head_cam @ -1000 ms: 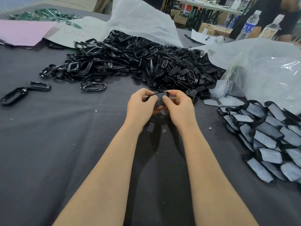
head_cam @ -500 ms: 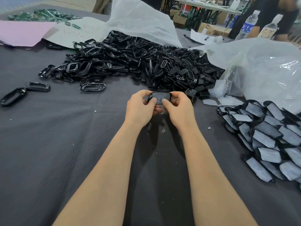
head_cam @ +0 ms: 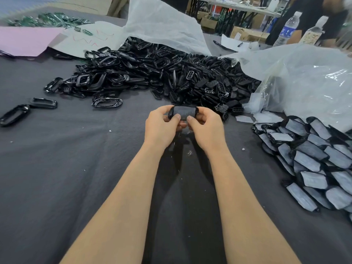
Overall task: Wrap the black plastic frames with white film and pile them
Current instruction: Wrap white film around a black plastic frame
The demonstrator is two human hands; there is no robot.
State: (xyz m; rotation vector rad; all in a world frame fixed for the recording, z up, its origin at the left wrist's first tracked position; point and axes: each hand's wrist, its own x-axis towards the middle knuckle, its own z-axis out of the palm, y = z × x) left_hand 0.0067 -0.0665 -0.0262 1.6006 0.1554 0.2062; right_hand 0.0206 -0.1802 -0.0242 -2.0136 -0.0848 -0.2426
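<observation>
Head view: grey counter (head_cam: 57, 187), huge heap of bare frames (head_cam: 162, 73) at 12 o'clock, crinkly bag (head_cam: 304, 82) at 2, wrapped pile (head_cam: 314, 159) at 3. Centre: left hand (head_cam: 160, 126) and right hand (head_cam: 205, 126) pinching one frame (head_cam: 183, 112) by its ends, thumbs on top, probably pressing film flat. Loose film scraps (head_cam: 242, 118) at 2, near the route.

Table cover (head_cam: 57, 178): dark grey cloth, matt, finely napped, creased. Heap of unwrapped frames (head_cam: 162, 73): black plastic, glossy, with bright highlights. Held frame (head_cam: 183, 112) and pile of wrapped frames (head_cam: 314, 159): black plastic faced with whitish film, dull and faintly streaked. Clear bag (head_cam: 308, 82): thin plastic, shiny, crinkled. White bag (head_cam: 162, 21): translucent, matt. Pink sheet (head_cam: 24, 40): smooth matt paper.
</observation>
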